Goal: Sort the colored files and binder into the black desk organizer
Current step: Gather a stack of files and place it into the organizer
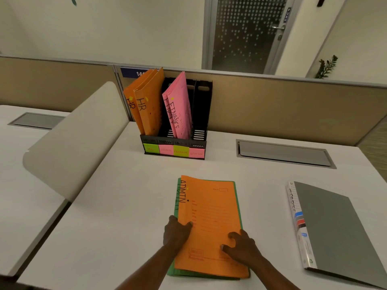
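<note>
Your left hand (177, 231) is gripping the left edge of the orange file (209, 225), thumb lying on the cover and fingers tucked out of sight at the edge. Your right hand (240, 246) is resting open on the near right part of the same cover, fingers (234, 235) bent and pressing down, closed on nothing. The orange file is lying flat on the white desk (125, 206), right in front of you, on top of a green file (175, 208) that is showing only along the left and near edges.

Judging from this, you are separating the top file from the one beneath. To do it well, be easing the right hand's pressure as the left lifts, or the green file may be dragged along; slide the left fingers fully between the two covers before raising the edge.

The orange file's long axis is running from you toward the black organizer (173, 141) at the back of the desk, leaning slightly left at the far end. Its hand-lettered spine edge, seemingly reading ADMIN, is facing left. The organizer is already holding orange files (146, 101) marked HR in its left slot and pink files (180, 103) marked FINANCE further right; the rightmost slot, above a pink sticky label (196, 152), is looking free. A grey binder (335, 231) is lying flat, well apart to the right.
</note>
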Demonstrator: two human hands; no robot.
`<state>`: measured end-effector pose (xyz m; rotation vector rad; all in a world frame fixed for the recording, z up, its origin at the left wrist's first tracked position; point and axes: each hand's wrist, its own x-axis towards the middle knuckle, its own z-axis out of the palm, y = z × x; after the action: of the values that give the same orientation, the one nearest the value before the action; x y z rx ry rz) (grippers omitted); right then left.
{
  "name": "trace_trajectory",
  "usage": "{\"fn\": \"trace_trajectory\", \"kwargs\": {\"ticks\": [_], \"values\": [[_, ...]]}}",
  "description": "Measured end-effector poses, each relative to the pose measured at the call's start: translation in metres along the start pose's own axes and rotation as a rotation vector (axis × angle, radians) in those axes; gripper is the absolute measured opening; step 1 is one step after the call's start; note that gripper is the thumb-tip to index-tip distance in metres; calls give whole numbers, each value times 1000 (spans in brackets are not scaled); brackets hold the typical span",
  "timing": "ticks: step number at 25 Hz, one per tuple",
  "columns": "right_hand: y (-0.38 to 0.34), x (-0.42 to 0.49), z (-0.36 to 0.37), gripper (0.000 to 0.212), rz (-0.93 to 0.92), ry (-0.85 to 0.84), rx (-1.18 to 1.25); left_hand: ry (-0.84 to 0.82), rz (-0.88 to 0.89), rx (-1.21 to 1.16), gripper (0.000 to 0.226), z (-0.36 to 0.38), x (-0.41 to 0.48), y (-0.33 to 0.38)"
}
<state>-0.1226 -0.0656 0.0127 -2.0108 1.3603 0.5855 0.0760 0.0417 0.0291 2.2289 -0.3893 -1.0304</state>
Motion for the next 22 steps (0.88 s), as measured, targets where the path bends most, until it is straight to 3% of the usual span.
{"fn": "trace_trajectory", "kwargs": {"ticks": [2, 5, 12, 17, 19, 22], "values": [[-9, 0, -12, 76, 3, 10, 108, -104, 83, -185, 28, -10, -2, 20], [-38, -1, -45, 76, -32, 34, 320, -125, 214, -264, 21, -30, -7, 61], [-166, 0, -173, 71, -295, 116, 870, 134, 690, -290, 14, -97, -24, 151], [-247, 0, -283, 70, -507, 196, 952, 164, 943, -304, 24, -131, -1, 206], [-267, 2, -320, 65, -572, 230, 965, 138, 986, -283, 24, -135, 24, 224], [-286, 11, -363, 74, -604, 272, 942, 146, 1009, -226, 26, -132, 67, 251]]}}
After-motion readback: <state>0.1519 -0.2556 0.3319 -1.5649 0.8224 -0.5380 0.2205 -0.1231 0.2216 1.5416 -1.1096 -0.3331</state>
